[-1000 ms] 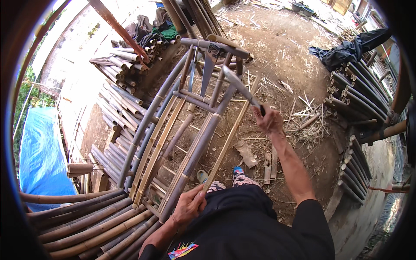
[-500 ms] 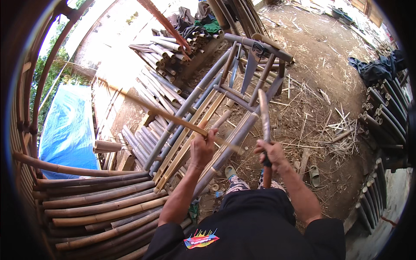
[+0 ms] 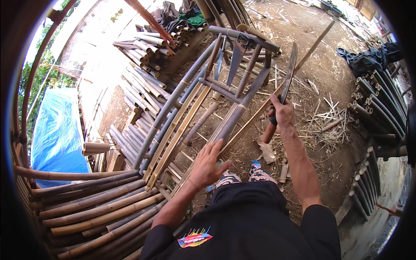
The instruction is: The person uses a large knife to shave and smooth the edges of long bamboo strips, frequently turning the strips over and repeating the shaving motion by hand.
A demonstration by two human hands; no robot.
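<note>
My right hand (image 3: 282, 113) is shut on the wooden handle of a long knife (image 3: 289, 69), its dark blade pointing up and away from me. My left hand (image 3: 209, 164) is lower down with fingers spread, lying against the near end of a grey bamboo frame (image 3: 225, 89). A thin bamboo stick (image 3: 310, 47) runs diagonally from under the left fingers up to the right, passing just behind the knife hand. I cannot tell whether the left hand presses on the stick. A handsaw (image 3: 230, 60) hangs on the frame's far crossbar.
Thick bamboo poles (image 3: 86, 208) lie stacked at lower left beside a blue tarp (image 3: 56, 130). More cut poles (image 3: 143, 47) are piled beyond the frame and along the right edge (image 3: 372, 112). Splinters and offcuts (image 3: 325, 121) litter the dirt. My feet (image 3: 255, 169) stand just below the frame.
My left hand let go of the thin stick it held up to the left and dropped open onto the frame. The stick now slants right. My right hand lifted the knife higher.
</note>
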